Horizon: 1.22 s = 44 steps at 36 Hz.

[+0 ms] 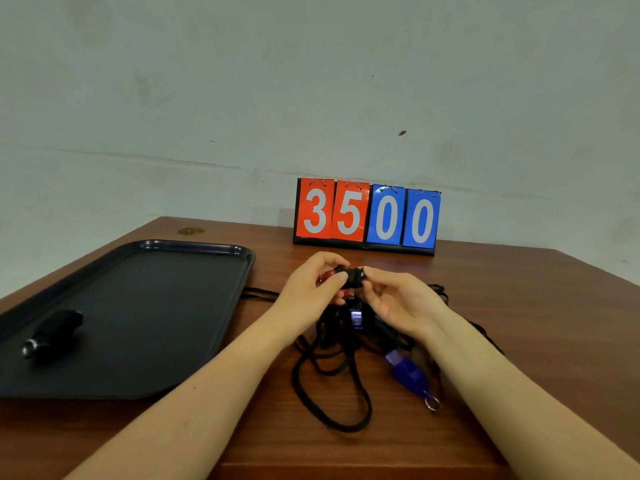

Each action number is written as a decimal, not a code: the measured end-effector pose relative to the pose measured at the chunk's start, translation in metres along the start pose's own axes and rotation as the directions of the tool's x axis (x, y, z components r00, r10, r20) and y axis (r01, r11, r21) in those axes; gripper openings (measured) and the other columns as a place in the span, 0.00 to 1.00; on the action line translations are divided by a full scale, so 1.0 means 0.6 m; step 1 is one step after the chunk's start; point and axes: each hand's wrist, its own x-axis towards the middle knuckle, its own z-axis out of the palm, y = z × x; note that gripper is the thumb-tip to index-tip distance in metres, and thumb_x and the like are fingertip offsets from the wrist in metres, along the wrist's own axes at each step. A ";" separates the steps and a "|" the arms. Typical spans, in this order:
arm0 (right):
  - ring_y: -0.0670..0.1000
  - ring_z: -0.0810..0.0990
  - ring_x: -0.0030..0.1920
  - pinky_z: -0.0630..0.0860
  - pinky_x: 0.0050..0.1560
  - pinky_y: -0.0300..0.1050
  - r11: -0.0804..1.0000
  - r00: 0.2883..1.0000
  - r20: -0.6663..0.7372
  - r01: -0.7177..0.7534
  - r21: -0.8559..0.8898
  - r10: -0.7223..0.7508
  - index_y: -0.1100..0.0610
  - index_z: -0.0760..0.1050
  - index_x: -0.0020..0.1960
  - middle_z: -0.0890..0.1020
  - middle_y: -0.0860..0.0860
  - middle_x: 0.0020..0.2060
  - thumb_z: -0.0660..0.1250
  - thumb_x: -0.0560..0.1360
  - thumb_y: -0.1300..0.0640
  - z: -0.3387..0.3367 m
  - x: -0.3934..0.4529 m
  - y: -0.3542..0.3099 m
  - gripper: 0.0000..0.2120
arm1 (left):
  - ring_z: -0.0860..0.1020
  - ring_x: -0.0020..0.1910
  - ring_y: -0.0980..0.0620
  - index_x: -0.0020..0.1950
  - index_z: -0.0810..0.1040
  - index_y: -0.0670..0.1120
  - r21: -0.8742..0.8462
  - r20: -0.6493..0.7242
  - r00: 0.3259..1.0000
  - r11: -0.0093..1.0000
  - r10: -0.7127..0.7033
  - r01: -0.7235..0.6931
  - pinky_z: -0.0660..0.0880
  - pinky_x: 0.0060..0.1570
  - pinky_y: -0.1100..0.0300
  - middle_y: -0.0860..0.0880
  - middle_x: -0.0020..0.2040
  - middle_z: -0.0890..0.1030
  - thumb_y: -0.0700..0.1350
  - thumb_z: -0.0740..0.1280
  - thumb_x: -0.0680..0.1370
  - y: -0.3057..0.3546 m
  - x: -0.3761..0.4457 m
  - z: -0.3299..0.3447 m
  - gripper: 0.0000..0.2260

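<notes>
Progress: one wound bundle in tray; my left hand and right hand pinch a second bundle; tangled whistles not yet done.

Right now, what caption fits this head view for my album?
Left hand and right hand hold a black cord bundle over tangled lanyards.

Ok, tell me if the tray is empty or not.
Not empty: the tray holds one black cord-wrapped bundle, lying toward its left end.
</notes>
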 end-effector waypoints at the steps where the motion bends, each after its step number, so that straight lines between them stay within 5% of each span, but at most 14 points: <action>1: 0.51 0.82 0.46 0.81 0.38 0.35 1.000 1.000 0.007 -0.013 0.028 0.013 0.66 0.78 0.53 0.80 0.59 0.47 0.68 0.70 0.67 -0.001 -0.001 -0.001 0.12 | 0.81 0.39 0.61 0.55 0.74 0.55 -0.009 0.004 1.000 1.000 0.002 -0.002 0.77 0.42 0.68 0.53 0.53 0.78 0.43 0.62 0.81 0.000 0.000 0.000 0.07; 7: 0.51 0.79 0.50 0.80 0.44 0.37 0.977 0.988 0.048 0.153 -0.151 -0.148 0.67 0.76 0.59 0.79 0.59 0.50 0.66 0.74 0.65 0.002 0.001 0.003 0.14 | 0.80 0.39 0.61 0.57 0.74 0.53 -0.063 0.033 0.998 0.997 -0.047 0.049 0.76 0.41 0.67 0.51 0.50 0.79 0.40 0.59 0.82 0.001 -0.001 0.005 0.10; 14: 0.47 0.78 0.38 0.77 0.43 0.40 0.909 0.976 0.049 0.214 -0.359 -0.211 0.66 0.79 0.55 0.80 0.55 0.40 0.67 0.76 0.60 0.014 0.005 0.026 0.11 | 0.73 0.35 0.52 0.55 0.76 0.38 -0.504 -0.015 0.940 0.815 -0.340 0.286 0.72 0.38 0.60 0.42 0.43 0.76 0.40 0.58 0.82 0.026 0.006 0.018 0.09; 31: 0.51 0.83 0.44 0.79 0.46 0.40 0.821 0.943 0.069 0.317 -0.474 -0.325 0.65 0.79 0.56 0.84 0.58 0.45 0.65 0.77 0.63 0.023 -0.003 0.034 0.10 | 0.78 0.41 0.52 0.55 0.78 0.42 -0.420 -0.088 0.955 0.880 -0.282 0.221 0.78 0.44 0.60 0.44 0.46 0.80 0.45 0.63 0.81 -0.007 0.010 0.016 0.09; 39: 0.51 0.84 0.42 0.81 0.44 0.40 0.603 0.900 0.082 0.352 -0.716 -0.428 0.59 0.78 0.53 0.85 0.56 0.43 0.69 0.75 0.60 0.037 -0.004 0.046 0.08 | 0.80 0.41 0.51 0.56 0.79 0.42 -0.542 -0.128 0.936 0.813 -0.328 0.211 0.79 0.44 0.59 0.43 0.46 0.82 0.47 0.62 0.81 -0.009 0.012 0.014 0.11; 44: 0.48 0.84 0.36 0.79 0.37 0.35 0.476 0.857 0.064 0.345 -0.809 -0.512 0.58 0.79 0.48 0.84 0.54 0.37 0.71 0.74 0.56 0.038 -0.001 0.048 0.06 | 0.81 0.48 0.48 0.56 0.78 0.43 -0.522 -0.142 0.929 0.823 -0.342 0.223 0.80 0.52 0.54 0.42 0.52 0.82 0.48 0.62 0.81 -0.011 0.013 0.023 0.10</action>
